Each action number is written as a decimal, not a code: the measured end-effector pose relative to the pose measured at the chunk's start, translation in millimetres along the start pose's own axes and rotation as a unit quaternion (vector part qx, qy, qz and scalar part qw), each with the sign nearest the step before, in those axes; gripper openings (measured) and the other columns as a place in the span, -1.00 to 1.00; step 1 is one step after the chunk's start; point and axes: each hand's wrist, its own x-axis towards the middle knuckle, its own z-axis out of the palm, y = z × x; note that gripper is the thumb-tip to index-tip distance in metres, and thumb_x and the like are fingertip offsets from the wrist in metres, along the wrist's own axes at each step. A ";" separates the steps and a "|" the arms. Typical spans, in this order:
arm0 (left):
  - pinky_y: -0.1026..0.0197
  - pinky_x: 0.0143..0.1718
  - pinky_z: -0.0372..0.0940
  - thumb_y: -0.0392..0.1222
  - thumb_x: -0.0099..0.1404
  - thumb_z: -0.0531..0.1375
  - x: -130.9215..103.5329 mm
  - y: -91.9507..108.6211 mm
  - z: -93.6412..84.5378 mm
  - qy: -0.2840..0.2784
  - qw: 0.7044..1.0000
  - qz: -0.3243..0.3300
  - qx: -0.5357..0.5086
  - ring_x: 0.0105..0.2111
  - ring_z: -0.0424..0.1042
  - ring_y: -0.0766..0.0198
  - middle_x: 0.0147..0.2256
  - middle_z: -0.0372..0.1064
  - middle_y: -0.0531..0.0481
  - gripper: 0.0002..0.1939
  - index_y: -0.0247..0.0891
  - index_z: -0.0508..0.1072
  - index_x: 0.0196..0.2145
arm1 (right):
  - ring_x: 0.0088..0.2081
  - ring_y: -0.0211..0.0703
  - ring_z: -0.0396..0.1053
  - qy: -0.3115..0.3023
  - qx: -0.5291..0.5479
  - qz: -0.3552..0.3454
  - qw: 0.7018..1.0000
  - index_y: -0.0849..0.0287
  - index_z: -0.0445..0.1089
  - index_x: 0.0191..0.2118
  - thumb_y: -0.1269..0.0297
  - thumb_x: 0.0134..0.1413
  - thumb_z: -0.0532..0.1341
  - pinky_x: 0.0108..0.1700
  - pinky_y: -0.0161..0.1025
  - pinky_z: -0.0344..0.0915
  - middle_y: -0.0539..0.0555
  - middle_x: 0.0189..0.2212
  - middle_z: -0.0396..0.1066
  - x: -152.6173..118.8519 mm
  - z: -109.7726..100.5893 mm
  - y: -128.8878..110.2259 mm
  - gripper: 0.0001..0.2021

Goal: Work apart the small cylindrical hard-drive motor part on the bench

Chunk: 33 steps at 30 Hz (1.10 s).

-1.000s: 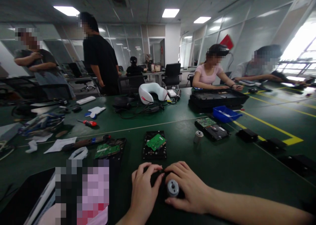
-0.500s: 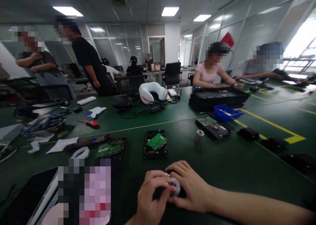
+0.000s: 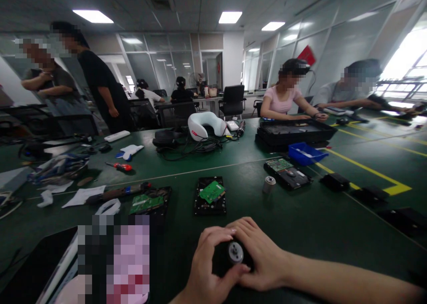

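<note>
A small metal motor [image 3: 235,253] stands upright between my hands, its round grey top with dark holes facing up. Around its near and left side curves my left hand [image 3: 208,261], thumb close below the rim and fingertips close above it, with a dark gap at the palm. My right hand [image 3: 262,255] wraps the far right side, its fingers closed against the motor. The hands meet at the fingertips and thumbs, and hide the motor's lower body. Beyond them stands a second silver motor [image 3: 268,185].
Past my hands lies a black hard drive with a green circuit board [image 3: 212,192] on it. Other drives [image 3: 288,173] lie at right and left. A blue bin [image 3: 307,153], a red screwdriver [image 3: 119,166] and a neck pillow [image 3: 207,123] are farther back. Co-workers sit at the far right.
My left fingertips have spread off the motor's top, and the thumb has moved right below it, uncovering the round face. The right hand stays around the motor. A standing person at left has moved left.
</note>
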 end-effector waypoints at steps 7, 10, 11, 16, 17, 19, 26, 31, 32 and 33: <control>0.08 -0.23 0.34 -0.05 0.04 0.36 -3.4 -0.6 0.5 -0.005 0.990 -0.116 0.079 -0.22 0.37 0.11 -0.17 0.31 -0.08 -0.41 -0.17 0.21 -0.04 | 0.05 -0.03 0.23 0.050 0.103 -0.032 0.993 0.13 0.15 0.10 0.37 -0.07 0.19 0.08 -0.07 0.19 0.17 -0.01 0.26 -9.5 -16.9 -2.1 -0.46; 0.05 -0.17 0.32 0.03 -0.04 0.41 -2.9 -2.1 0.5 -0.067 0.985 -0.138 0.080 -0.17 0.37 0.06 -0.15 0.35 -0.09 -0.31 -0.17 0.25 -0.01 | 0.05 -0.06 0.24 0.061 0.106 0.020 0.992 0.08 0.35 -0.04 0.33 0.07 0.17 0.09 -0.07 0.18 0.14 -0.01 0.28 -8.2 -16.2 -2.3 -0.71; 0.04 -0.17 0.31 0.05 -0.07 0.42 -2.1 -2.2 0.4 -0.090 0.982 -0.140 0.085 -0.17 0.36 0.05 -0.15 0.36 -0.09 -0.30 -0.17 0.28 -0.02 | 0.04 -0.06 0.25 0.071 0.106 0.037 0.991 0.08 0.41 -0.12 0.30 0.10 0.18 0.08 -0.07 0.19 0.13 -0.02 0.29 -7.2 -14.8 -1.5 -0.79; 0.03 -0.18 0.24 0.07 0.02 0.37 4.0 -0.1 0.3 -0.177 0.970 -0.116 0.117 -0.18 0.34 0.03 -0.25 0.42 -0.04 -0.58 -0.17 0.42 -0.22 | -0.01 -0.05 0.29 0.094 0.099 0.067 0.988 0.10 0.49 -0.30 0.22 0.01 0.30 0.06 -0.04 0.21 0.13 -0.06 0.33 -2.7 -9.4 1.2 -0.88; 0.03 -0.18 0.23 0.05 0.04 0.37 5.0 0.5 0.4 -0.181 0.970 -0.113 0.118 -0.19 0.34 0.04 -0.26 0.42 -0.03 -0.61 -0.17 0.42 -0.24 | 0.00 -0.04 0.29 0.092 0.099 0.067 0.989 0.09 0.50 -0.30 0.22 -0.01 0.31 0.06 -0.03 0.21 0.13 -0.05 0.33 -1.9 -9.4 0.3 -0.87; 0.04 -0.18 0.22 0.00 0.05 0.37 6.1 1.4 0.9 -0.180 0.970 -0.113 0.117 -0.19 0.34 0.05 -0.26 0.43 -0.02 -0.64 -0.18 0.42 -0.24 | 0.01 -0.04 0.29 0.084 0.104 0.067 0.989 0.08 0.51 -0.29 0.23 -0.02 0.32 0.07 -0.02 0.21 0.12 -0.04 0.33 -0.4 -10.3 -2.6 -0.86; 0.03 -0.15 0.24 -0.12 0.13 0.32 3.3 0.8 1.7 -0.148 0.972 -0.140 0.116 -0.18 0.33 0.06 -0.24 0.40 -0.03 -0.73 -0.15 0.42 -0.20 | -0.03 -0.07 0.32 0.115 0.110 0.110 0.981 0.09 0.51 -0.25 0.19 0.14 0.22 0.04 -0.05 0.26 0.13 -0.09 0.37 3.9 -18.1 3.7 -0.85; 0.02 -0.13 0.27 -0.23 0.19 0.24 4.0 -2.5 2.1 -0.094 0.970 -0.192 0.115 -0.17 0.34 0.07 -0.22 0.37 -0.04 -0.78 -0.15 0.39 -0.18 | 0.03 0.01 0.25 0.095 0.006 0.182 0.979 0.03 0.53 -0.23 0.14 0.14 0.22 0.09 0.08 0.18 0.14 -0.05 0.35 2.4 -20.8 28.1 -0.82; 0.02 -0.13 0.28 -0.24 0.19 0.23 4.2 -3.1 2.2 -0.085 0.970 -0.197 0.113 -0.17 0.35 0.08 -0.22 0.37 -0.04 -0.79 -0.15 0.39 -0.18 | 0.04 0.03 0.23 0.077 -0.015 0.186 0.979 0.01 0.54 -0.24 0.14 0.13 0.22 0.10 0.10 0.16 0.13 -0.03 0.34 1.8 -20.5 31.1 -0.83; 0.02 -0.12 0.28 -0.25 0.19 0.22 4.2 -3.6 2.4 -0.078 0.971 -0.200 0.110 -0.17 0.35 0.08 -0.22 0.37 -0.04 -0.78 -0.15 0.39 -0.17 | 0.06 0.04 0.21 0.061 -0.033 0.185 0.980 -0.01 0.54 -0.24 0.15 0.13 0.23 0.10 0.12 0.15 0.12 -0.02 0.33 1.2 -20.0 33.2 -0.84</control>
